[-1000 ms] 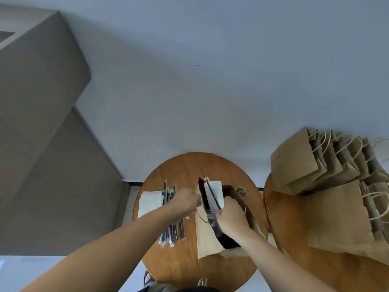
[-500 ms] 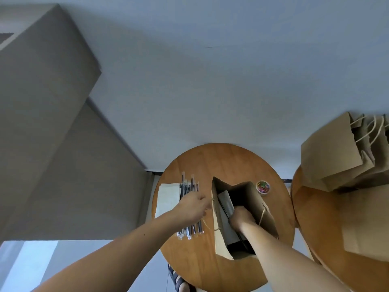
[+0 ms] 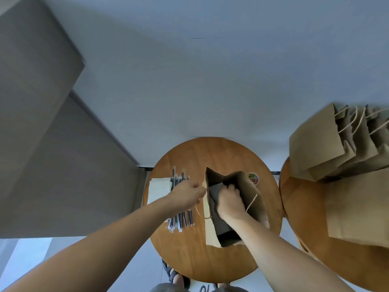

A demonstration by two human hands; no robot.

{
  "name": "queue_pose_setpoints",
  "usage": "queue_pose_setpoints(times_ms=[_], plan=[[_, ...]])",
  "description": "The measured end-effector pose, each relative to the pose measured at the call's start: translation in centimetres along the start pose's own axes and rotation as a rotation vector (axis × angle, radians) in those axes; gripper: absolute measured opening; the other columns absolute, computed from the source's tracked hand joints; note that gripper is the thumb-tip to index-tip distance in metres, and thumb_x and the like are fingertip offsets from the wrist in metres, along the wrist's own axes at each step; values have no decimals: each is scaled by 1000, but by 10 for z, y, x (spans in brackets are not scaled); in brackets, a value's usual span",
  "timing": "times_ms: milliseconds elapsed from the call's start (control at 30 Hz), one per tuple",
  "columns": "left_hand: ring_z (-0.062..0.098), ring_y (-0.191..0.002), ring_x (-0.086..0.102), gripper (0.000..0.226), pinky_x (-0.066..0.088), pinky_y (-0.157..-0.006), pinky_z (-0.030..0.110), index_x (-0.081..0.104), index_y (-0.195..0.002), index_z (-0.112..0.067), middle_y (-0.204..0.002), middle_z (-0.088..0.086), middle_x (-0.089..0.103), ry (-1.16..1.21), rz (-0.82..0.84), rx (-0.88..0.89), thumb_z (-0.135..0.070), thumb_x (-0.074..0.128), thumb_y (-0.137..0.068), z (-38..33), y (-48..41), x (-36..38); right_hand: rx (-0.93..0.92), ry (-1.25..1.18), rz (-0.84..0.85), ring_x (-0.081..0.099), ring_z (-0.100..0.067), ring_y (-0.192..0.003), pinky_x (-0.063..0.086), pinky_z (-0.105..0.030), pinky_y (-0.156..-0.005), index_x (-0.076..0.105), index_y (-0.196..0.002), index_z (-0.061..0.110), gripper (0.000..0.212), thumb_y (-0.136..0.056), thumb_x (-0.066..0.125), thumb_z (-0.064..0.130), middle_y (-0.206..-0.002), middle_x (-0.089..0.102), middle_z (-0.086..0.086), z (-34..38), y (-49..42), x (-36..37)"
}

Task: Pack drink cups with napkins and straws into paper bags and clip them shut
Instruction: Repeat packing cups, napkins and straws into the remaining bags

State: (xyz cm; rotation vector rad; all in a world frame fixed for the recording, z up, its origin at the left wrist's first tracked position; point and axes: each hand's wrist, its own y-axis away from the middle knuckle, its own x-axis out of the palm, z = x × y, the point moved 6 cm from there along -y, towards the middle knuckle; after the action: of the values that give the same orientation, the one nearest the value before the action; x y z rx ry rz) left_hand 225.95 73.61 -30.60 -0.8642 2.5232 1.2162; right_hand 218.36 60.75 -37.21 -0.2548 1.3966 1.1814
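Bag, right hand risen from inside

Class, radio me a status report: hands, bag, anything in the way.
Left hand pinches bag at rim, mouth open. Right hand inside bag, grip hidden. Bag unclipped. Nothing blocking; straws alongside.

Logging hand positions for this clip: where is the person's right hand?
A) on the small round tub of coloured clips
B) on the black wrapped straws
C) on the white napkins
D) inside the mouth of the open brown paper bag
D: the right hand reaches into the open brown paper bag, whose left rim the left hand pinches.
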Motion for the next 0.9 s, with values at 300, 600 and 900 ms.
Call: queue_pose_setpoints(times_ms=[300, 600, 900], plan=[[19, -86, 72, 25, 60, -63, 31, 60, -109, -19, -102, 0, 71, 324, -24, -86, -35, 43, -100, 19, -4, -3, -146, -221, -328, 60, -18, -111, 44, -26, -79, 57, -131, 22, 45, -95, 52, 48, -125, 62, 4, -22, 35, -138], [32, -96, 68, 38, 60, -73, 35, 51, -129, -13, -119, 14, 62, 227, 253, -94, 2, 51, -93, 47, 1, 35, 174, -568, 336, 57, -21, -106, 51, -40, -96, 47, -142, 11, 59, -102, 35, 52, -120, 59, -2, -81, 43, -34], [15, -103, 60, 77, 58, -78, 30, 24, -152, -20, -136, 6, 52, 53, 387, -9, -14, 64, -87, 22, 7, 78, 111, -827, 364, 52, -27, -123, 45, -45, -105, 50, -139, 18, 45, -104, 37, 44, -140, 53, -5, -47, 48, -22]])
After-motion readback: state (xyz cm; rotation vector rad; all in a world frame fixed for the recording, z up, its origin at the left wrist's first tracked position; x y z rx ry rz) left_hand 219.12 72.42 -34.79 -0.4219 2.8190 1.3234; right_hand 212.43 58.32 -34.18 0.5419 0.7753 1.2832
